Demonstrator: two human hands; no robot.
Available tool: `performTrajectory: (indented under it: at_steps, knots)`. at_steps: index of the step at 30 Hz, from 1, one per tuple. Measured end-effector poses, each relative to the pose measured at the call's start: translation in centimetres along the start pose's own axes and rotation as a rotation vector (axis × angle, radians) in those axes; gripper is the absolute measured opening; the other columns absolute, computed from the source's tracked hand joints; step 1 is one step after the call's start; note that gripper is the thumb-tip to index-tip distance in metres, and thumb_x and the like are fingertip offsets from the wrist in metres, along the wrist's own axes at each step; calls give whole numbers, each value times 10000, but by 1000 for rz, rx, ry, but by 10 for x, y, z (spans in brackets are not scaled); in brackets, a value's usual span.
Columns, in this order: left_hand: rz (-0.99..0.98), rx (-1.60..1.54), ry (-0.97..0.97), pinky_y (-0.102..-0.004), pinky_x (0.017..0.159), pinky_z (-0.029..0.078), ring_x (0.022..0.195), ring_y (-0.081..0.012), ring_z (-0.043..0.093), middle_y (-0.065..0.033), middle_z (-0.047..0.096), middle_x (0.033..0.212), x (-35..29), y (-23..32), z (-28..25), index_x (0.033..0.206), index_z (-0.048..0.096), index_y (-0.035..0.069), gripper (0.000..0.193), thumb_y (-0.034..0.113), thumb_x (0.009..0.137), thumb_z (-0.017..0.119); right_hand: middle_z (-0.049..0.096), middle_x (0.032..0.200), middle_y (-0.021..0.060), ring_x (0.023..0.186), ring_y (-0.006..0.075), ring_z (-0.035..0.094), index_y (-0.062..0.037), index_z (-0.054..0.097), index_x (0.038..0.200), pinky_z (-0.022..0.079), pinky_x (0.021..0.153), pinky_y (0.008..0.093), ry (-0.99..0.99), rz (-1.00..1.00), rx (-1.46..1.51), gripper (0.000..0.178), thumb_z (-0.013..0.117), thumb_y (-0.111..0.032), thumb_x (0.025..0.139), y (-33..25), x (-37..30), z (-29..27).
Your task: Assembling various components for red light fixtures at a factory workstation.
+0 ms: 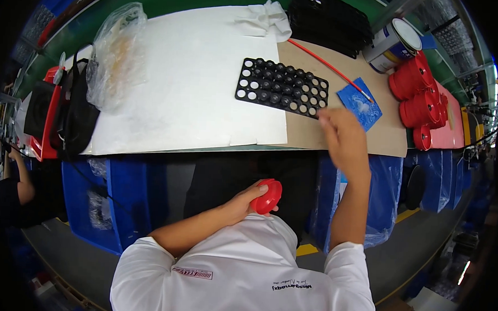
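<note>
My left hand (246,202) is closed around a round red plastic cup-like part (267,197), held low in front of my body, below the table edge. Over the table's front right part, my right hand (345,138) reaches forward with its fingers by the near right corner of a black tray (278,105). Those fingers are smeared by motion, so whether they hold something small does not show. Rows of round black pieces (276,86) fill the middle of the tray. Pale round spots (313,101) show in its other places, mostly at the right.
A red stick (329,65) reaches onto a blue square (360,104). Red round parts (421,104) are stacked at right by a can (392,45). Black trays (330,21) and a white cloth (264,20) lie behind; a plastic bag (118,57) lies left. Blue bins (102,205) stand below.
</note>
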State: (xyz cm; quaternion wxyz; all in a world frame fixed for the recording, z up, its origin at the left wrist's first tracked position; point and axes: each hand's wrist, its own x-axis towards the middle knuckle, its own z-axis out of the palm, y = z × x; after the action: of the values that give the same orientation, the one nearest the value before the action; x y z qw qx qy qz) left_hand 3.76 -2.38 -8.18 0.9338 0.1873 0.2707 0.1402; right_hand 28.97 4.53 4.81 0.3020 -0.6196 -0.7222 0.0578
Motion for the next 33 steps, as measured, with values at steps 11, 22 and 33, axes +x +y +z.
performTrajectory:
  at_steps: [11, 22, 33]
  knots:
    - [137, 7, -22, -339, 857, 518, 1053, -233, 630, -123, 550, 1255, -20, 25, -7, 1419, 389, 83, 592, 452, 977, 527, 647, 993, 82, 963, 284, 616, -58, 679, 1025, 515, 811, 392, -127, -89, -369, 197, 689, -148, 850, 13, 89, 8]
    - [137, 32, -10, -329, 834, 521, 1045, -224, 629, -122, 544, 1252, -23, 33, -10, 1417, 384, 70, 614, 469, 973, 528, 653, 952, 96, 960, 293, 622, -38, 688, 926, 514, 813, 404, -230, -55, -441, 156, 705, -165, 835, 5, 100, 11]
    - [207, -265, -154, -430, 794, 584, 1000, -347, 667, -191, 604, 1210, -25, 37, -4, 1366, 459, 20, 599, 486, 994, 408, 632, 885, 83, 848, 286, 618, -71, 650, 899, 505, 730, 379, -2, -182, -207, 210, 747, -118, 719, -29, 51, -10]
